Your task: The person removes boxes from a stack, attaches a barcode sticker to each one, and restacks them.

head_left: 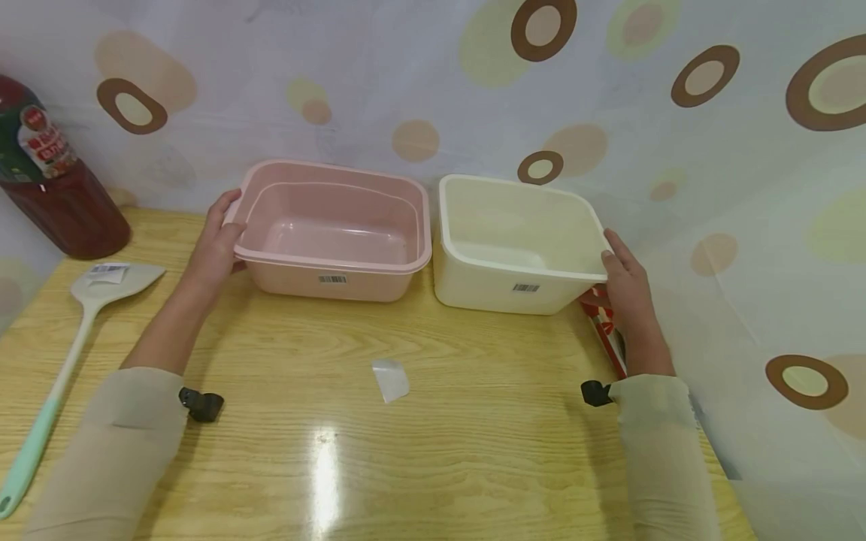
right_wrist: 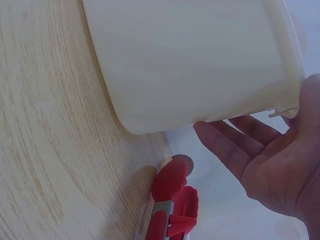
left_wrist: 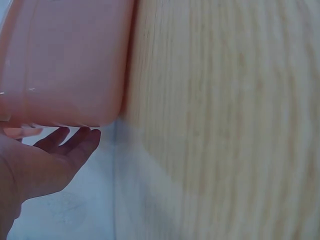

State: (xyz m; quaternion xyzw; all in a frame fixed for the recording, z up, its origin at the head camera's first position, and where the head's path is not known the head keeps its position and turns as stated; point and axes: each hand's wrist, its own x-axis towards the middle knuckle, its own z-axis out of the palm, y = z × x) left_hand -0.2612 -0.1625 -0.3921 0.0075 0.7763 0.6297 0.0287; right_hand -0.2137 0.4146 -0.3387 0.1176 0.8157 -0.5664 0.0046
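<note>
A pink plastic basin (head_left: 331,282) and a cream plastic basin (head_left: 501,289) stand side by side on the table, a narrow gap between them. My left hand (head_left: 215,239) holds the pink basin at its left end, thumb at the rim. In the left wrist view, the fingertips (left_wrist: 92,134) touch that basin's outer wall. At the right end of the cream basin, my right hand (head_left: 628,289) grips the rim with its thumb on top. Its other fingers (right_wrist: 225,145) lie against the outer wall in the right wrist view.
Red-tipped tongs (right_wrist: 170,182) lie right of the cream basin. A spatula (head_left: 86,315) with a mint handle and a bottle of dark red liquid (head_left: 74,214) are at the left. A white paper scrap (head_left: 390,379) lies mid-table. Patterned sheeting (head_left: 365,75) hangs behind.
</note>
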